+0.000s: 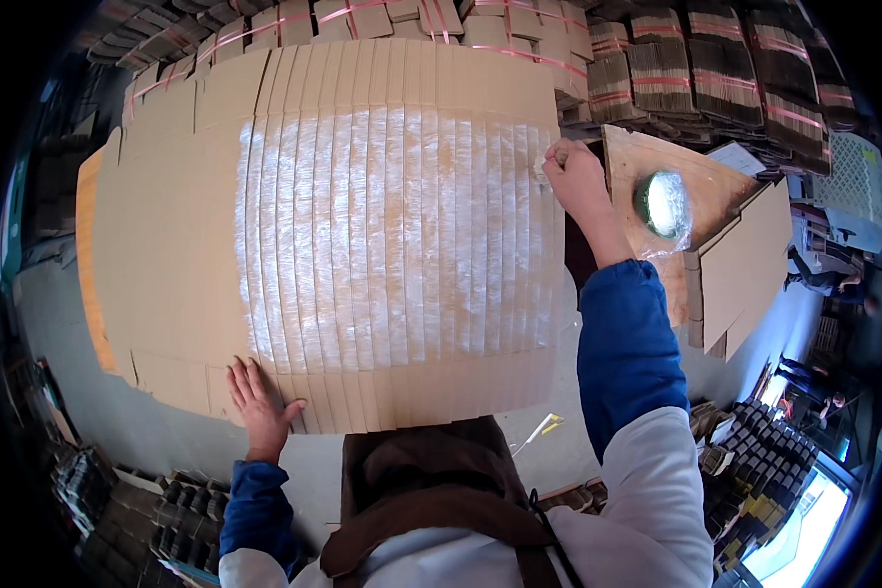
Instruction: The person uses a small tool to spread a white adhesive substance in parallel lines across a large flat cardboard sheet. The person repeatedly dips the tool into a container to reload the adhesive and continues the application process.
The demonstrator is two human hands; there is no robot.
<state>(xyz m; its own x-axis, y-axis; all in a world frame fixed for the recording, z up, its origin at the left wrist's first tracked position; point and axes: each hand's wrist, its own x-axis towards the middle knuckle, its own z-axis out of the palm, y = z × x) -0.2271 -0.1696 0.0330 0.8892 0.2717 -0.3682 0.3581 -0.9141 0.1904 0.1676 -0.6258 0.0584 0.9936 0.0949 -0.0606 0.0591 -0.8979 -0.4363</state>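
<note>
Flat cardboard sheets (167, 235) lie in an overlapping fan in front of me. Across their middle runs a glossy, whitish streaked band (363, 245) that looks wet or coated. Resting flat near the lower left edge of the sheets is my left hand (257, 404), its fingers spread. At the right edge of the fan my right hand (575, 176) is closed, fingertips together over the far end of the glossy band. A small pale bit shows beside those fingertips, too small to name.
A wooden board (632, 162) to the right carries a round green container (662, 206) with clear plastic film around it. Folded cardboard pieces (745, 265) lean beside it. Strapped cardboard bundles (661, 73) line the far side. A yellow-and-white object (542, 427) lies below the sheets.
</note>
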